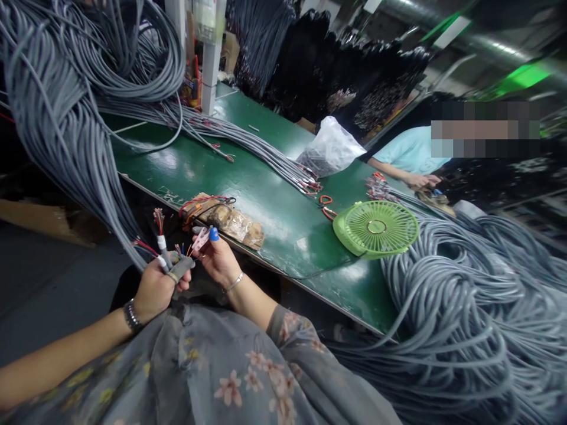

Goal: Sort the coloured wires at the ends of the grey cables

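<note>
My left hand [156, 290] is closed around several grey cables [167, 255], whose stripped ends stick up with thin coloured wires fanning out. White sleeves [162, 242] sit where the grey jackets stop. A flat grey strip or cable piece [181, 269] lies across the fingers of this hand. Close beside it, my right hand [220, 260] pinches a small pale pink, flat object [201, 238] near the loose orange and blue wires. Its exact kind is too small to tell. Blue tape or a cover [214, 234] wraps one fingertip of the right hand.
Ahead stands a green-topped table [283, 227] with a taped brown block [228, 219] at its near edge. A green fan [375, 229], a plastic bag [330, 147] and cable bundles [261, 147] are on it. Large grey coils [460, 283] lie right, more hang left [66, 100]. Opposite, a co-worker [410, 153] handles something.
</note>
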Tool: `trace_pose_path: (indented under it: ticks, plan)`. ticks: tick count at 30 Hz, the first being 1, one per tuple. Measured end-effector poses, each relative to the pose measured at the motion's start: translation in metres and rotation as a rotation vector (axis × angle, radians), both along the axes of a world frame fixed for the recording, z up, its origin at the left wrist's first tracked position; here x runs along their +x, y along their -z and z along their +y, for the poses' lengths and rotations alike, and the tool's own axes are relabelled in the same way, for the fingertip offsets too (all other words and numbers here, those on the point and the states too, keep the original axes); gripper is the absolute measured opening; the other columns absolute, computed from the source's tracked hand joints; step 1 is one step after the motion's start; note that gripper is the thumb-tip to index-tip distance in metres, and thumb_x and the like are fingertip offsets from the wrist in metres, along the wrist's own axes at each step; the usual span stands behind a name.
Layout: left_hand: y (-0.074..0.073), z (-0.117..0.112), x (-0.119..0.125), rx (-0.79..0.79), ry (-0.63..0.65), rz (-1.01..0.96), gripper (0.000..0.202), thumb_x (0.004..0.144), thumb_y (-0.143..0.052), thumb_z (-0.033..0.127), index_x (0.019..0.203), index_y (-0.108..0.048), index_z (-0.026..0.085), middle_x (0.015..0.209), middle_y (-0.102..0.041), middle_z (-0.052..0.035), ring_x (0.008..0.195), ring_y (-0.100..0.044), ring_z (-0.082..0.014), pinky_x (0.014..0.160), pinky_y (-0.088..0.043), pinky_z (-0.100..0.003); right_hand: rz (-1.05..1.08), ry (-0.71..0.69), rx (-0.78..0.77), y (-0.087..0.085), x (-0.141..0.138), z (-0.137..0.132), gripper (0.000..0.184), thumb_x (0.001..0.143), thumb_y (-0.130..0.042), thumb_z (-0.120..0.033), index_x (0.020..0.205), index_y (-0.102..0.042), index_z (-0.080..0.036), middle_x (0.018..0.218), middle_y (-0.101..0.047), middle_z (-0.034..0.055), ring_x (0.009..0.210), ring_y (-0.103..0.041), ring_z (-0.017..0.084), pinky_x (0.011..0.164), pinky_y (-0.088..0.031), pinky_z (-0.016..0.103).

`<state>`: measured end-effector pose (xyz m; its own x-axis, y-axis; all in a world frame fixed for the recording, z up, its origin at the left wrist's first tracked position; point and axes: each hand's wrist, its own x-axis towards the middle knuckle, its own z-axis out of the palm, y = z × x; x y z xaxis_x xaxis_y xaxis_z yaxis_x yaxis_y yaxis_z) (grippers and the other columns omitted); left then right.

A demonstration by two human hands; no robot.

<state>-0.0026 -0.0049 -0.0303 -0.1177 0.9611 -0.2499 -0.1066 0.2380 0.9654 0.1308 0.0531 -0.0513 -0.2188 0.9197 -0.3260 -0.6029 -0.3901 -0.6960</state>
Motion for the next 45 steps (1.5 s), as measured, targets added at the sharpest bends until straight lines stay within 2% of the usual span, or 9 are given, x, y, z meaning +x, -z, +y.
trace_pose_path:
  ticks: [5, 7, 11, 16, 25, 29, 35, 39, 45]
  plan:
    - [-0.001, -0.005, -0.005, 0.016, -0.004, 0.011, 0.028, 0.060, -0.082, 0.044, 0.058, -0.066, 0.021, 0.049, -0.066, 0.0003, 0.038, -0.057, -0.0125, 0.038, -0.043, -0.022, 0.025, -0.109, -0.045, -0.005, 0.007, -0.001, 0.056, 0.097, -0.059, -0.071, 0.079, -0.068, -0.019, 0.074, -0.070, 0.0023, 0.064, -0.060, 0.013, 0.059, -0.053, 0.023]
    - [-0.006, -0.005, -0.007, 0.037, -0.021, 0.015, 0.026, 0.060, -0.081, 0.042, 0.058, -0.066, 0.021, 0.048, -0.066, 0.0004, 0.038, -0.057, -0.0127, 0.037, -0.042, -0.022, 0.032, -0.151, -0.054, -0.005, 0.009, 0.000, 0.055, 0.099, -0.056, -0.070, 0.082, -0.069, -0.019, 0.075, -0.070, 0.0021, 0.064, -0.060, 0.013, 0.060, -0.055, 0.023]
    - [-0.016, 0.000, -0.008, 0.123, -0.111, 0.027, 0.024, 0.058, -0.081, 0.040, 0.060, -0.065, 0.022, 0.048, -0.066, 0.0013, 0.037, -0.057, -0.0129, 0.037, -0.043, -0.023, -0.012, -0.136, -0.013, -0.003, 0.010, 0.001, 0.042, 0.096, -0.068, -0.060, 0.091, -0.072, -0.019, 0.074, -0.068, 0.0000, 0.063, -0.058, 0.011, 0.062, -0.055, 0.022]
    - [-0.021, 0.009, -0.008, 0.223, -0.169, 0.132, 0.022, 0.059, -0.080, 0.039, 0.059, -0.065, 0.022, 0.047, -0.067, 0.0011, 0.038, -0.060, -0.0133, 0.039, -0.048, -0.022, -0.001, -0.107, -0.008, 0.002, 0.009, 0.000, 0.037, 0.094, -0.074, -0.055, 0.088, -0.072, -0.019, 0.075, -0.068, 0.0002, 0.065, -0.059, 0.011, 0.063, -0.055, 0.022]
    - [-0.013, 0.010, -0.006, 0.320, -0.090, 0.273, 0.021, 0.064, -0.075, 0.039, 0.054, -0.065, 0.024, 0.046, -0.068, 0.0005, 0.038, -0.063, -0.0155, 0.041, -0.053, -0.024, 0.018, -0.048, 0.010, 0.008, 0.004, 0.001, 0.031, 0.091, -0.078, -0.050, 0.089, -0.074, -0.020, 0.079, -0.073, 0.0021, 0.072, -0.064, 0.014, 0.069, -0.055, 0.025]
    - [-0.008, 0.008, -0.006, 0.298, -0.077, 0.267, 0.022, 0.065, -0.076, 0.039, 0.055, -0.064, 0.024, 0.047, -0.068, 0.0003, 0.038, -0.062, -0.0153, 0.041, -0.051, -0.024, 0.048, -0.068, -0.014, 0.007, 0.004, -0.001, 0.034, 0.094, -0.073, -0.055, 0.094, -0.074, -0.020, 0.083, -0.074, 0.0027, 0.073, -0.065, 0.014, 0.068, -0.055, 0.025]
    - [0.000, 0.002, -0.014, 0.172, -0.053, 0.217, 0.024, 0.062, -0.078, 0.043, 0.056, -0.067, 0.023, 0.047, -0.068, -0.0003, 0.039, -0.061, -0.0151, 0.042, -0.050, -0.025, 0.112, -0.091, -0.109, 0.010, 0.012, -0.005, 0.046, 0.099, -0.062, -0.062, 0.081, -0.066, -0.020, 0.078, -0.070, 0.0025, 0.068, -0.062, 0.013, 0.064, -0.055, 0.024]
    - [0.005, 0.002, -0.018, 0.089, 0.053, 0.135, 0.032, 0.063, -0.083, 0.051, 0.060, -0.070, 0.021, 0.054, -0.073, -0.0034, 0.045, -0.065, -0.0169, 0.045, -0.051, -0.026, 0.051, -0.096, -0.088, 0.013, 0.020, -0.009, 0.042, 0.096, -0.068, -0.060, 0.083, -0.068, -0.020, 0.081, -0.073, 0.0029, 0.067, -0.061, 0.013, 0.061, -0.055, 0.022]
    - [0.010, 0.005, -0.013, 0.040, 0.131, -0.040, 0.050, 0.060, -0.087, 0.066, 0.078, -0.079, 0.021, 0.078, -0.083, -0.0106, 0.077, -0.079, -0.0267, 0.072, -0.063, -0.037, -0.177, -0.004, 0.058, 0.023, 0.031, -0.020, 0.040, 0.076, -0.087, -0.056, 0.080, -0.070, -0.020, 0.078, -0.073, 0.0033, 0.065, -0.061, 0.013, 0.063, -0.054, 0.026]
